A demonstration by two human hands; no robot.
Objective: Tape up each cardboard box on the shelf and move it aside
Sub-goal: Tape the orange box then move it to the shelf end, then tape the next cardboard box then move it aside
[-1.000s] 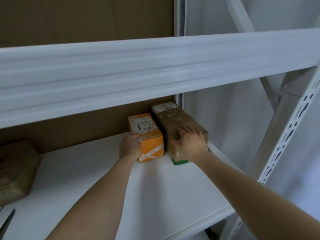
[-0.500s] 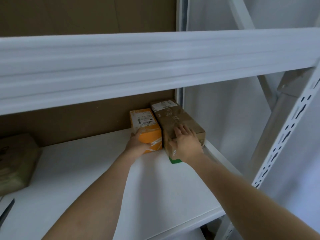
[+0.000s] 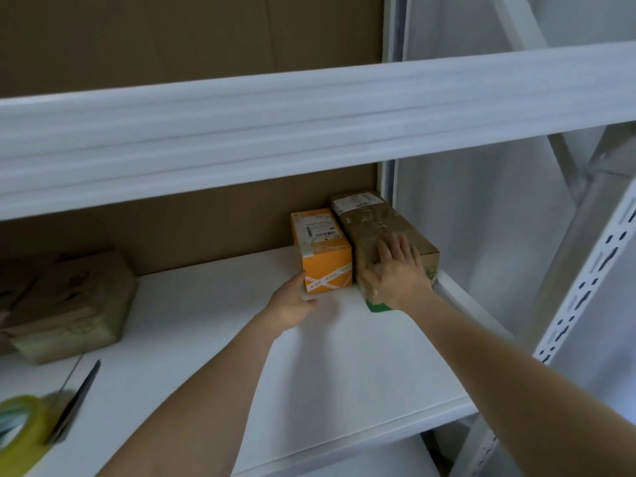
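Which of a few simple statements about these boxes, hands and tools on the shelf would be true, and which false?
1. The orange box stands directly left of the long brown box, side by side. True.
2. The right hand lies flat on the orange box. False: it rests on the long brown box.
3. The left hand touches the orange box's lower left corner. True.
4. The tape roll sits on top of the brown box. False: it lies at the shelf's front left, beside the scissors.
5. A third, worn box sits far left. True.
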